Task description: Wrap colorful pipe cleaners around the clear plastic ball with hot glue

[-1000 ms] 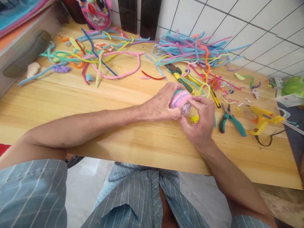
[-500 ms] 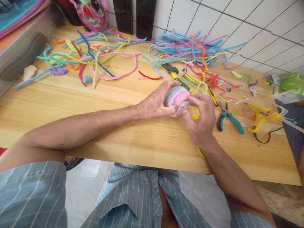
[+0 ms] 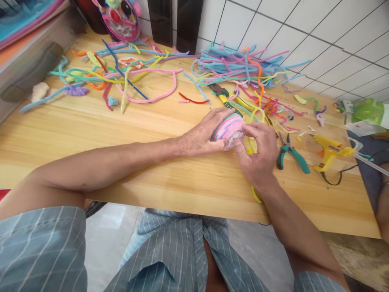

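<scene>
Between my hands, above the wooden table [image 3: 146, 170], is a rounded ball-like piece [image 3: 228, 126] wound in pink, purple and green fuzzy strips, with a pale lilac patch facing my right side. My left hand [image 3: 203, 136] is wrapped round it from the left, thumb along its near side. The thumb and forefinger of my right hand [image 3: 258, 152] pinch the lilac edge on the right. Whether they grip a strip end there is too small to tell. A yellow pipe cleaner [image 3: 256, 194] passes partly hidden beneath my right hand.
Pliers with teal handles [image 3: 293, 154] and a yellow glue gun [image 3: 331, 150] lie to the right. Behind my hands are yellow-handled pliers [image 3: 226, 99] and a heap of pipe cleaners [image 3: 234, 67]. More loose pipe cleaners [image 3: 152, 99] spread at the left. A decorated round figure [image 3: 121, 24] stands at the back.
The wound piece has turned slightly in my hands, so less of its green band shows. Both hands keep their hold. The whole view has shifted a little.
</scene>
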A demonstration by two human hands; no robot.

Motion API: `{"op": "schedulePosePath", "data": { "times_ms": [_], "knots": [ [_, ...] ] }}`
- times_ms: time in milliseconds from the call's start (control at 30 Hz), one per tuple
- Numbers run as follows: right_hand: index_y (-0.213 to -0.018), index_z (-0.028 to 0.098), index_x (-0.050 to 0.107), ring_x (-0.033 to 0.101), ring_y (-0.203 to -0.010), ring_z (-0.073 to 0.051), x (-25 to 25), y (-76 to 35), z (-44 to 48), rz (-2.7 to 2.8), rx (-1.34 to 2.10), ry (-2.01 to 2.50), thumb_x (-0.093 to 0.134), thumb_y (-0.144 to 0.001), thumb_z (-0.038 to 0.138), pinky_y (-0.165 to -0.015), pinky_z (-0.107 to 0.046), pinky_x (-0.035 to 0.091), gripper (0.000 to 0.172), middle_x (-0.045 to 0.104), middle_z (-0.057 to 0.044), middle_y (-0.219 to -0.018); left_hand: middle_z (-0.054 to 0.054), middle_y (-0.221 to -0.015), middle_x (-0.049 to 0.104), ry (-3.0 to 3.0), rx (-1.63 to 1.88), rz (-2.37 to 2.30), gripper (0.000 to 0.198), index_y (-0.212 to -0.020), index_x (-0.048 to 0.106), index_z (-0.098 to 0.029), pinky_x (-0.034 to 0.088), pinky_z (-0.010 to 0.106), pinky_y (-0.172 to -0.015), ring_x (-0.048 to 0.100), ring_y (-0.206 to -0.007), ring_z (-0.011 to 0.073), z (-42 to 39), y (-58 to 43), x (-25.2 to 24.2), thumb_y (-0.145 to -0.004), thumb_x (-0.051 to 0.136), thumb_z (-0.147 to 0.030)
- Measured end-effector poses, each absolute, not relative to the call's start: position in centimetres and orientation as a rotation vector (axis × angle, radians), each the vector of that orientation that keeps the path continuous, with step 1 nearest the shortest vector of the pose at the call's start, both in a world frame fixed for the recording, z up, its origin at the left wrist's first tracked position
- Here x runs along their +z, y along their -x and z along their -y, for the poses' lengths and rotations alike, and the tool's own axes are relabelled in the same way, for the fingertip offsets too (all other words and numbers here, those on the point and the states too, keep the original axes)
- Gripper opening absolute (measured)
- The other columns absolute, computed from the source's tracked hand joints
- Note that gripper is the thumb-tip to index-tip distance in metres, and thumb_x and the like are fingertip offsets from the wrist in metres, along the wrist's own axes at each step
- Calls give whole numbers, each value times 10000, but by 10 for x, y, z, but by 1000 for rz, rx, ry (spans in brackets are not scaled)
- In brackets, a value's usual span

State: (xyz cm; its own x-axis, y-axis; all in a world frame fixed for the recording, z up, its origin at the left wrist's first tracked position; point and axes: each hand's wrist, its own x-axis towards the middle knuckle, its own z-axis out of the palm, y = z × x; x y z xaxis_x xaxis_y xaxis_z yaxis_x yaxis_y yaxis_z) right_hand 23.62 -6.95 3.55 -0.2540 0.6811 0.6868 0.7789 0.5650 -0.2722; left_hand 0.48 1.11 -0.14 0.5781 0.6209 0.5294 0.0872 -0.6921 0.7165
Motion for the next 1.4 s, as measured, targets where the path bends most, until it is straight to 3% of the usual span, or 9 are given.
{"op": "schedulePosePath", "data": {
  "times_ms": [333,467,700,967,1200,1300,1400],
  "knots": [
    [-1368,289,727,778,-1160,-320,41,-230,72,1967,-210,1125,758,-1031,293,-1037,-558,649,338,795,-107,-1253,232,-1805,420,-2185,960,-501,1060,-1779,345,-233,312,705,-1421,378,-1698,454,-18,-1,-5,-972,643,-852],
    [-1362,300,731,777,-1176,-329,41,-231,72,1964,-205,1159,753,-1035,316,-1048,-572,645,329,797,-106,-1253,207,-1817,423,-2150,949,-478,1072,-1773,357,-245,282,696,-1438,377,-1699,461,-17,0,-2,-954,658,-869],
    [-1376,286,730,770,-1177,-330,42,-232,71,1955,-193,1147,731,-1047,300,-1066,-565,626,329,787,-116,-1253,222,-1679,553,-2116,975,-502,911,-1669,455,-216,436,604,-1366,542,-1585,403,-11,-1,8,-996,677,-790],
    [-1410,304,693,744,-1244,-336,40,-236,71,1967,-236,1242,685,-1071,315,-1129,-604,591,339,770,-112,-1296,201,-1644,588,-2124,1029,-499,870,-1639,503,-236,440,601,-1356,559,-1560,400,-16,-3,2,-982,712,-766],
    [-1419,335,667,658,-1441,-380,53,-246,74,1994,-437,1170,702,-1043,416,-1095,-614,629,386,678,-135,-1497,190,-1650,597,-2099,1040,-521,870,-1628,515,-240,438,606,-1364,560,-1572,394,-15,-2,3,-984,699,-795],
    [-1330,340,713,736,-1318,-337,68,-241,83,1979,-411,1139,706,-1042,376,-1111,-593,618,290,759,-104,-1368,191,-1648,596,-2054,1038,-535,908,-1614,518,-235,466,582,-1352,575,-1562,384,-13,0,3,-959,705,-835],
    [-1143,317,770,804,-1099,-267,89,-234,98,2012,-115,1193,710,-1042,289,-1032,-488,634,120,837,-54,-1127,181,-1618,607,-1967,1052,-600,893,-1595,512,-225,499,566,-1322,607,-1522,380,-12,2,-1,-955,727,-810]
  ]
}}
